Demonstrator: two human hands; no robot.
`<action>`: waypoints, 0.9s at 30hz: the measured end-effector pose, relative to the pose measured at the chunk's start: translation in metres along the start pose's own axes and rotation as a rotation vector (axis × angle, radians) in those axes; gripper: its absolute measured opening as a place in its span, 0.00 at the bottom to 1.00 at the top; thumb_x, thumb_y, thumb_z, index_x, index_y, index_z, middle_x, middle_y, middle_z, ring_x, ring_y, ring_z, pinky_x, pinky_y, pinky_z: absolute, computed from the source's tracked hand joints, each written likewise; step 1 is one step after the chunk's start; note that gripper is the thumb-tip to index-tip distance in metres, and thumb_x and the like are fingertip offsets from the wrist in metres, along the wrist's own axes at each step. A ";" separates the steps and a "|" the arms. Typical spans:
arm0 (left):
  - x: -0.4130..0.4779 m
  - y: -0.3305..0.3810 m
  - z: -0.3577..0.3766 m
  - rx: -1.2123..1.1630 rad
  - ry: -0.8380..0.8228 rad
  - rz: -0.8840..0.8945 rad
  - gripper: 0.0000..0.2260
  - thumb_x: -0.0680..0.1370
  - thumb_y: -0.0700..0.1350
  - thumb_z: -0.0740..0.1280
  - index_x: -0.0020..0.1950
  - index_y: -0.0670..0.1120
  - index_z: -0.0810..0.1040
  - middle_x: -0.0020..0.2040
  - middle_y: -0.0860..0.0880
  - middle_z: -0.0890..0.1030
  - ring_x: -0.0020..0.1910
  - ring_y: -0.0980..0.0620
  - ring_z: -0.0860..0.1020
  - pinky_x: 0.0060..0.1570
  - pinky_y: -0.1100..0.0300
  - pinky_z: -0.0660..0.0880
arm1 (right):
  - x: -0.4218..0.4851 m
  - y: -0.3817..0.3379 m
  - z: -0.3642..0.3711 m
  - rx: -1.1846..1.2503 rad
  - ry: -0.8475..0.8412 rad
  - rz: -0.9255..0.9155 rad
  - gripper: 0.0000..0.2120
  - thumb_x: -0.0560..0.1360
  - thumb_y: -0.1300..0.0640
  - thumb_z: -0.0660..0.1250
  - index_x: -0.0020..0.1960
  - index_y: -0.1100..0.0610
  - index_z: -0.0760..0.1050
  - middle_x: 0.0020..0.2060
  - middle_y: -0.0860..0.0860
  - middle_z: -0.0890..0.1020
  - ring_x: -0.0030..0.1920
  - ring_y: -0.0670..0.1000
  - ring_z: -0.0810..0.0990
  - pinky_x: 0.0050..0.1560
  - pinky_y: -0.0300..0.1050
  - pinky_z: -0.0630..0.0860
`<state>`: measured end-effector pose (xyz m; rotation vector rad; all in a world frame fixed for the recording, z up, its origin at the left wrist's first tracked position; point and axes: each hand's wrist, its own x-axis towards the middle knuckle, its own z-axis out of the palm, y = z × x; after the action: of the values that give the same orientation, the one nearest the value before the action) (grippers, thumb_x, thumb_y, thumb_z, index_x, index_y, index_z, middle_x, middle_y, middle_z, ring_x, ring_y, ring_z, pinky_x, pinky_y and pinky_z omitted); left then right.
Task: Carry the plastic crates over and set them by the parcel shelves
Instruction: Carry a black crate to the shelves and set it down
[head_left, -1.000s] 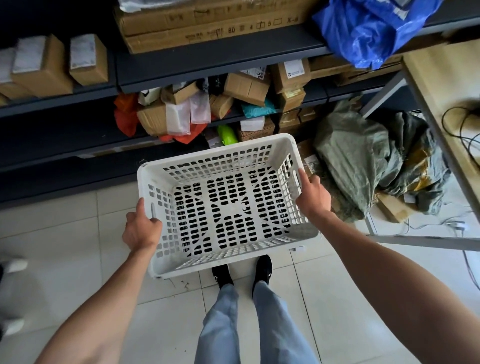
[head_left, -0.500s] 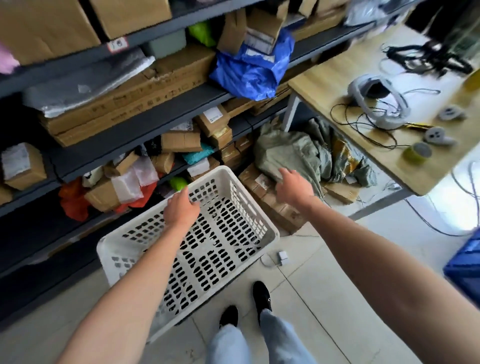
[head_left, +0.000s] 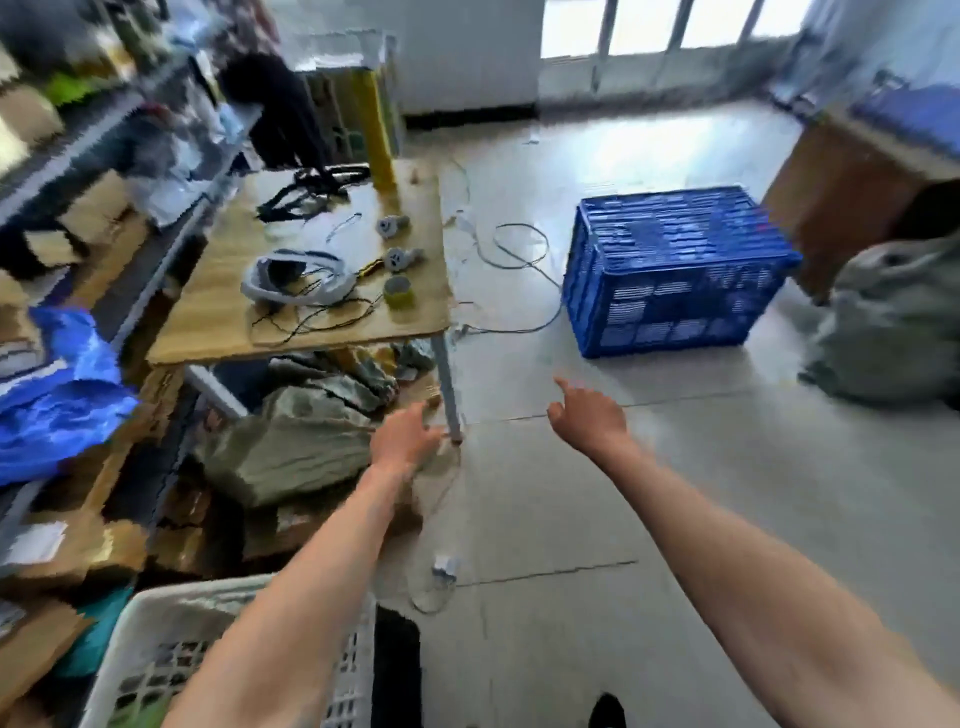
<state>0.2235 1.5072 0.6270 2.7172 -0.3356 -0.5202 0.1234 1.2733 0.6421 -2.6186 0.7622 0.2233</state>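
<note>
Left hand (head_left: 402, 439) empty, fingers (head_left: 428, 434) loosely spread and touching nothing, held in the air in front of the grey metal leg (head_left: 447, 387) of the wooden counter (head_left: 218, 306). Right hand (head_left: 587, 418) likewise empty, fingers (head_left: 563, 387) apart with the index extended, clear of every object. White perforated plastic crate (head_left: 156, 644) on the floor at lower left, below the left forearm, beside the dark metal parcel shelves (head_left: 156, 124); contents not discernible through the blur. Blue slatted plastic crate (head_left: 670, 267) on the pale tiled floor (head_left: 649, 493), well apart from both hands, ahead of the right hand; interior not visible from this angle. Grey-white headset (head_left: 296, 273), dark cables and a roll of tape (head_left: 399, 291) on the counter. Crumpled olive-green sacks (head_left: 296, 447) under the counter. Blue plastic bag (head_left: 57, 395) on a shelf at left.
</note>
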 end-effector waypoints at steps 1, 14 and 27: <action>0.001 0.038 0.011 0.024 -0.023 0.066 0.22 0.77 0.48 0.63 0.72 0.48 0.73 0.67 0.43 0.78 0.65 0.43 0.75 0.62 0.49 0.74 | -0.008 0.037 -0.013 0.033 0.024 0.068 0.25 0.78 0.52 0.56 0.76 0.49 0.63 0.65 0.57 0.77 0.63 0.61 0.76 0.58 0.52 0.72; -0.185 0.496 0.286 0.209 -0.307 0.760 0.21 0.78 0.45 0.64 0.72 0.48 0.73 0.65 0.42 0.79 0.59 0.43 0.79 0.62 0.50 0.76 | -0.246 0.506 -0.074 0.325 0.281 0.781 0.21 0.78 0.52 0.57 0.70 0.55 0.70 0.63 0.59 0.77 0.63 0.60 0.77 0.57 0.50 0.73; -0.461 0.755 0.602 0.526 -0.686 1.273 0.22 0.78 0.49 0.64 0.72 0.50 0.72 0.66 0.44 0.79 0.66 0.43 0.75 0.65 0.54 0.71 | -0.524 0.815 -0.019 0.526 0.401 1.417 0.17 0.78 0.52 0.58 0.65 0.56 0.72 0.59 0.57 0.80 0.58 0.59 0.79 0.51 0.50 0.75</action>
<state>-0.5541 0.7774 0.5350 1.9448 -2.3608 -0.9629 -0.7583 0.8890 0.5231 -1.2374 2.2898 -0.1323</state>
